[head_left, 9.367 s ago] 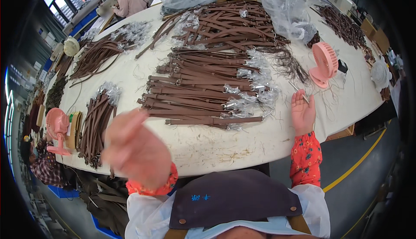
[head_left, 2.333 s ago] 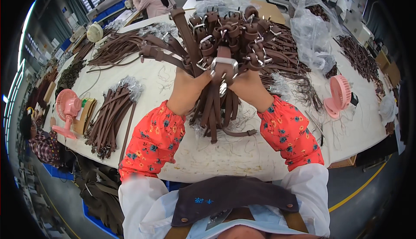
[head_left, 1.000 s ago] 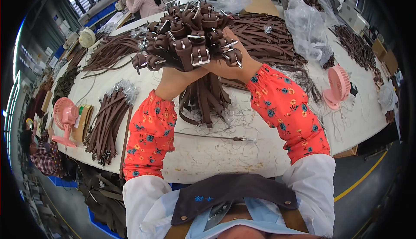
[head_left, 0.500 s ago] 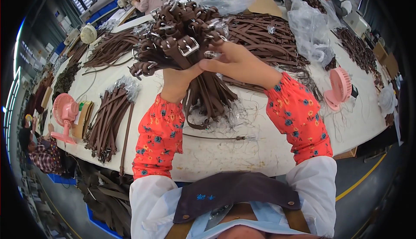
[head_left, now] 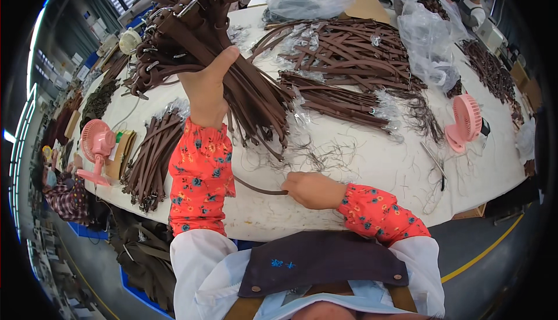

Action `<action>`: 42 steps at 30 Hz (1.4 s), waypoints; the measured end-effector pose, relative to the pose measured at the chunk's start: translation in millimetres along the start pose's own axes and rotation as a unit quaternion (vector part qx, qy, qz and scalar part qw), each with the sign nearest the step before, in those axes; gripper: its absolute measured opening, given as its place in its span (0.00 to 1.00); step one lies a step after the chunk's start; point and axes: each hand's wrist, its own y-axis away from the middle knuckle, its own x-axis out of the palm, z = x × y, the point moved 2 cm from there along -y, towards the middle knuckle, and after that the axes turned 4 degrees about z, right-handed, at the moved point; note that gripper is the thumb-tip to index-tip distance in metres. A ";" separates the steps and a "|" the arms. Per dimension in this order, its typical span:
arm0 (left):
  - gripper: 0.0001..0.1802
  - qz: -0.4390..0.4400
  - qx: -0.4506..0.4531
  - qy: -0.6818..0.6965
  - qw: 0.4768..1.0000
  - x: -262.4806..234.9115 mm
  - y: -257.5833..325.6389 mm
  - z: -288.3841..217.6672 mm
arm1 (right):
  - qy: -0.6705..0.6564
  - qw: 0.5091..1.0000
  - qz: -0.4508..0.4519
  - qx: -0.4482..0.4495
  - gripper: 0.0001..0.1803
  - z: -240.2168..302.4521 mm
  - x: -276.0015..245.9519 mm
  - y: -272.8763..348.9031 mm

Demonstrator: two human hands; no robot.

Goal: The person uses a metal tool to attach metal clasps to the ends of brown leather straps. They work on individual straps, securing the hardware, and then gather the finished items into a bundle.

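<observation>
My left hand (head_left: 204,90) is wrapped round a thick bundle of dark brown belts (head_left: 189,32), lifted over the table. Their metal buckles point up and away to the left, while the strap ends hang down to the right. Close to the table's front edge, my right hand (head_left: 314,191) is closed on one end of a single brown belt (head_left: 256,189). That belt lies edge-on, and its other end runs behind my left sleeve. What the right fingers cover is hidden.
Piles of brown belts (head_left: 354,53) lie behind, with a smaller bundle (head_left: 154,163) at left. Pink fans (head_left: 97,140) (head_left: 463,122) stand on both sides. Thin scissors or snips (head_left: 435,166) lie at right among loose threads. Clear plastic bags (head_left: 427,47) sit at the back. Other people are farther off.
The belt bundle has gone up and left in my left hand. My right hand has let go of it, come down toward me and closed on the single belt.
</observation>
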 end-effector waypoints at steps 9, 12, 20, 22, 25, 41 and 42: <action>0.24 -0.003 -0.052 0.003 0.999 -21.5 11.6 -3.7 | -0.474 0.858 -0.190 -0.056 0.14 -5.3 -157.6 71.6; 0.19 0.024 -0.076 0.004 0.997 -5.9 28.7 -5.4 | -0.476 0.843 -0.243 -0.063 0.22 5.1 -168.6 70.4; 0.20 0.076 -0.151 0.085 0.982 17.1 50.9 13.2 | -0.431 0.847 -0.308 0.048 0.27 6.1 -158.0 30.2; 0.20 0.089 -0.157 0.079 0.980 18.0 53.7 11.5 | -0.445 0.827 -0.332 0.090 0.24 14.7 -174.1 20.5; 0.24 0.124 -0.174 0.067 0.975 27.6 58.3 7.7 | -0.296 0.902 -0.300 0.096 0.22 26.0 -187.1 5.6; 0.31 0.301 -0.182 0.018 0.936 39.4 66.1 6.9 | -0.509 0.800 -0.317 -0.036 0.35 30.8 -160.0 -37.2; 0.31 0.325 -0.185 -0.003 0.928 38.4 63.2 0.1 | -0.547 0.782 -0.299 -0.021 0.33 28.1 -166.4 -32.3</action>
